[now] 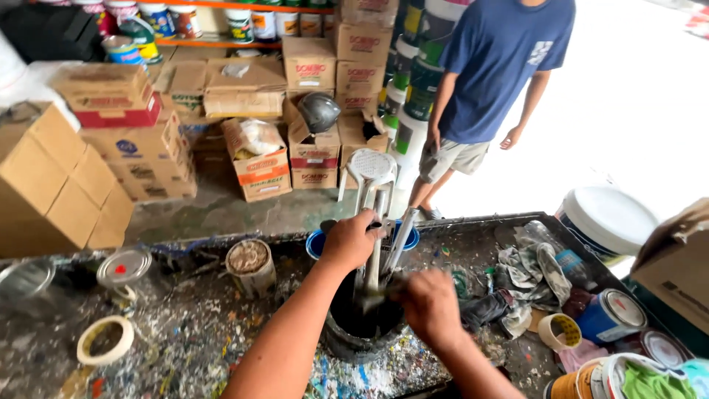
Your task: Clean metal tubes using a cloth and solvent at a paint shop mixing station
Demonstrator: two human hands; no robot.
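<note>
At the far left of the paint-spattered tabletop [185, 340] lies a roll of pale masking tape [105, 340], with a small silver-lidded tin bearing a red dot [123, 267] behind it and an open can crusted with brown residue [249, 264] further along. At the middle stands a black paint-stained bucket [362, 325], with a blue plastic tub [317, 242] just behind it. The left hand [350, 238] is closed around the upper end of grey metal stirring tools [378, 244] that stand upright in the bucket. The right hand [428, 304] is curled shut on a dark tool handle [375, 297] over the bucket's rim. To the right lie crumpled paint-stained rags [528, 270], a blue tin with a silver lid [611, 314] and a large white lidded pail [605, 220]. Beyond the tabletop stands a person in a blue shirt [498, 66].
</note>
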